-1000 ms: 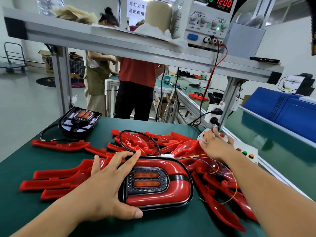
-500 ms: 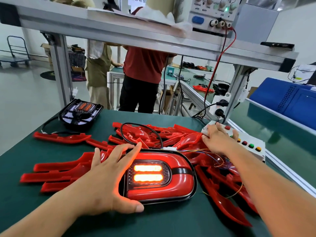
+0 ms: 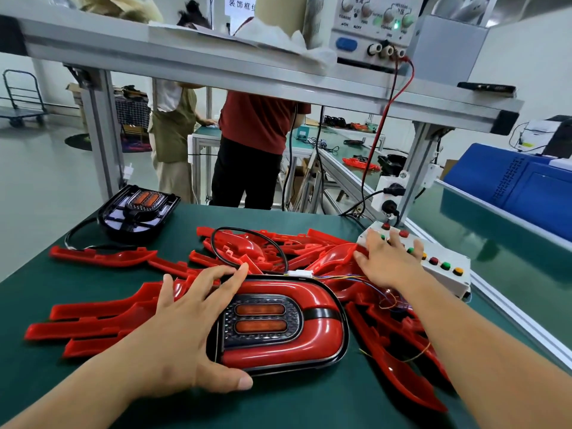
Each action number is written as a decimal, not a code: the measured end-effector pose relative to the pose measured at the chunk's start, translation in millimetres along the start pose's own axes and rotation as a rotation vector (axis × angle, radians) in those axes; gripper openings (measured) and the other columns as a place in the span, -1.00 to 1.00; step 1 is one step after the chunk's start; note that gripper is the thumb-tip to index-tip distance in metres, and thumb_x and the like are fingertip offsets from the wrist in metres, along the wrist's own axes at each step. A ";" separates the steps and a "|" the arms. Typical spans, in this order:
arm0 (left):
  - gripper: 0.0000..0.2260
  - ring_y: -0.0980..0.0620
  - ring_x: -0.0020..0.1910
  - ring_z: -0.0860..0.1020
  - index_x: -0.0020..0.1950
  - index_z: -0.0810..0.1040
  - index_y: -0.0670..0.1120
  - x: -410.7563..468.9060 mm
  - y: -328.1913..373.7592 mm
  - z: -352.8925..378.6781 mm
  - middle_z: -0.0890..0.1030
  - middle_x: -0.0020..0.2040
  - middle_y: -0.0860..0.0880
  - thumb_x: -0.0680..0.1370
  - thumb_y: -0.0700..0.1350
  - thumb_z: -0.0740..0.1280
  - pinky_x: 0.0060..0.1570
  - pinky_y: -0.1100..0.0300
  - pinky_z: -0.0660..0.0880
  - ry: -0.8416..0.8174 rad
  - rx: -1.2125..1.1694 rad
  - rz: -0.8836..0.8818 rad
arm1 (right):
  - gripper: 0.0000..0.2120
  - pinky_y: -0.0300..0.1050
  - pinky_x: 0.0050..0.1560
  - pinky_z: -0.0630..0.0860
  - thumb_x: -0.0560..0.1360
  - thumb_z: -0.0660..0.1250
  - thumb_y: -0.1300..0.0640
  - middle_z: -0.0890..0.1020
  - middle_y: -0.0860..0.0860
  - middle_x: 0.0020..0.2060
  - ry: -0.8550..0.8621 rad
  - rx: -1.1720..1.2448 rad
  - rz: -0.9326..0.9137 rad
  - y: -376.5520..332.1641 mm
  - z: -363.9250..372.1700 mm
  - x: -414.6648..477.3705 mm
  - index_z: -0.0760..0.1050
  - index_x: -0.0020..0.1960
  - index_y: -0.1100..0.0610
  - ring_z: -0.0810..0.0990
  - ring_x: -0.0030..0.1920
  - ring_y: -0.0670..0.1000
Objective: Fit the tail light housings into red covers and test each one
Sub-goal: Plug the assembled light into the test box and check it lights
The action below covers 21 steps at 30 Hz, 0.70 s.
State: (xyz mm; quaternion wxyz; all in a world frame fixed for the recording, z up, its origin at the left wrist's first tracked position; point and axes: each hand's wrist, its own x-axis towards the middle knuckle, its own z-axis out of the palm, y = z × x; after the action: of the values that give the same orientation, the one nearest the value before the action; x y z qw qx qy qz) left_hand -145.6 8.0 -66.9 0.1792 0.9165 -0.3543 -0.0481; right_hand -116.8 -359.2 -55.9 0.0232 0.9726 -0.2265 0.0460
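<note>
The power supply [image 3: 371, 29] on the upper shelf is cut off at the top edge; its display is out of frame and its knob labels are blurred. The left side of the assembled tail light [image 3: 278, 326] is hidden under the left hand [image 3: 182, 326]. The fingertips of the right hand [image 3: 387, 264] cover part of the button box [image 3: 445, 267]; which button they touch cannot be determined.

The assembled tail light lies flat on the green bench mat [image 3: 309, 404], near the front edge, centred between the forearms. Its glossy red cover wraps a black-rimmed housing with a dark honeycomb panel and two orange oblong lenses, both unlit. Thin coloured wires [image 3: 356, 278] run from a white connector at its upper edge toward the right hand.

The left hand is spread open, palm pressing the unit's left end, thumb along the lower rim. The right hand is open, resting flat, grasping nothing.

Loose red covers [image 3: 102, 320] lie scattered around the unit. A bare black housing [image 3: 136, 212] sits at the far left.
</note>
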 end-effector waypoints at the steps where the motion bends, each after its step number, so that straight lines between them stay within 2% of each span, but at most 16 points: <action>1: 0.15 0.27 0.23 -0.20 0.26 -0.57 0.49 0.4 0.8 -0.4 -0.35 0.21 0.60 0.11 0.56 0.34 0.17 0.08 -0.59 -0.004 -0.006 -0.005 | -0.50 0.35 0.41 -0.21 0.60 -0.02 -0.20 0.34 0.13 0.46 0.011 0.003 -0.008 -0.4 -0.6 -0.9 0.13 0.45 0.02 0.01 0.57 0.06; 5: 0.14 0.27 0.28 -0.13 0.27 -0.57 0.47 0.9 1.6 -2.0 -0.34 0.23 0.58 0.13 0.56 0.33 0.22 0.05 -0.59 0.003 0.013 0.011 | -0.50 0.35 0.39 -0.09 0.60 -0.01 -0.20 0.44 0.12 0.37 0.031 0.017 -0.013 -2.0 -2.1 -3.4 0.14 0.43 0.04 0.22 0.48 0.08; 10: 0.12 0.32 0.17 -0.33 0.25 -0.55 0.50 -2.5 3.9 -4.1 -0.40 0.15 0.63 0.15 0.52 0.37 0.18 0.05 -0.55 -0.006 0.009 0.009 | -0.42 0.29 0.41 0.01 0.59 0.04 -0.23 0.34 0.09 0.45 -0.018 0.057 -0.040 -4.3 -2.9 -3.4 0.04 0.50 0.01 0.16 0.52 0.11; 15: 0.15 0.39 0.10 -0.33 0.28 -0.56 0.47 -1.3 3.4 -2.5 -0.38 0.17 0.62 0.14 0.53 0.36 0.12 0.14 -0.60 0.001 0.020 0.014 | -0.61 0.21 0.38 0.17 0.59 0.08 -0.20 0.43 0.13 0.34 -0.029 0.081 -0.051 -4.6 -3.8 -2.5 0.19 0.30 0.00 0.31 0.42 0.15; 18: 0.16 0.37 0.14 -0.33 0.29 -0.56 0.46 -1.4 2.3 -2.1 -0.38 0.18 0.62 0.14 0.53 0.36 0.11 0.16 -0.61 0.006 0.018 0.014 | -0.72 0.19 0.28 0.17 0.59 0.06 -0.19 0.49 0.10 0.24 -0.014 0.064 -0.045 -5.6 -3.9 -3.5 0.22 0.17 -0.04 0.33 0.39 0.13; 21: 0.15 0.36 0.14 -0.35 0.28 -0.55 0.48 -0.9 1.8 -1.1 -0.38 0.16 0.64 0.14 0.52 0.37 0.11 0.16 -0.61 0.013 0.004 0.016 | -0.78 0.15 0.17 0.19 0.58 0.05 -0.22 0.44 0.02 0.02 -0.004 0.062 -0.041 -3.6 -3.8 -3.7 0.19 0.01 -0.08 0.38 0.31 0.10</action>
State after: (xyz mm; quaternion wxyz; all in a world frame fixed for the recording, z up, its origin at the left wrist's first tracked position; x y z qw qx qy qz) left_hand -147.2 7.8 -65.2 0.1800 0.9144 -0.3603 -0.0402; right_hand -118.8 -354.1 -52.5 -0.0063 0.9774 -0.2053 0.0505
